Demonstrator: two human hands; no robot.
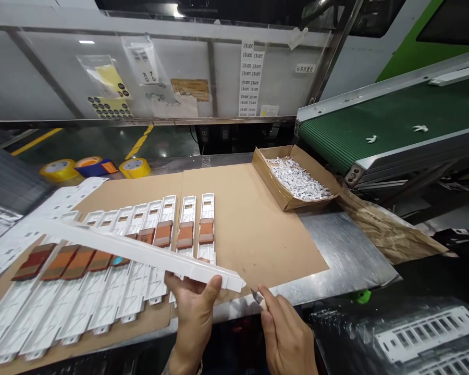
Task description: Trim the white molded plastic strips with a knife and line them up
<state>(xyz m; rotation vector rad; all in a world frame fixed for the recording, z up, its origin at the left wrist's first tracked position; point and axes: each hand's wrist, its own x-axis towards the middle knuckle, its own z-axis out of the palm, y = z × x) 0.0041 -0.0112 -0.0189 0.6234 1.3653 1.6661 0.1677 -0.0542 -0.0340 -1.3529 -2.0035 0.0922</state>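
Note:
A long white plastic strip [140, 251] is gripped near its right end by my left hand [193, 307], the thumb pressed along its side. It reaches up and left above a row of similar parts. My right hand [285, 328] is closed around a small knife [257, 298], whose blade points up and left. A short gap separates the blade tip from the strip's end. Beneath the strip, several white plastic parts [78, 304] lie side by side on a cardboard sheet [254, 234], with brown-orange blocks [185, 234] across them.
At the back right stands a cardboard box [271, 179] of small white scraps [299, 179], beside a green conveyor belt [398, 122]. Tape rolls [135, 167] sit at the back left. White slotted panels [430, 333] are stacked at lower right, below the metal table edge [347, 250].

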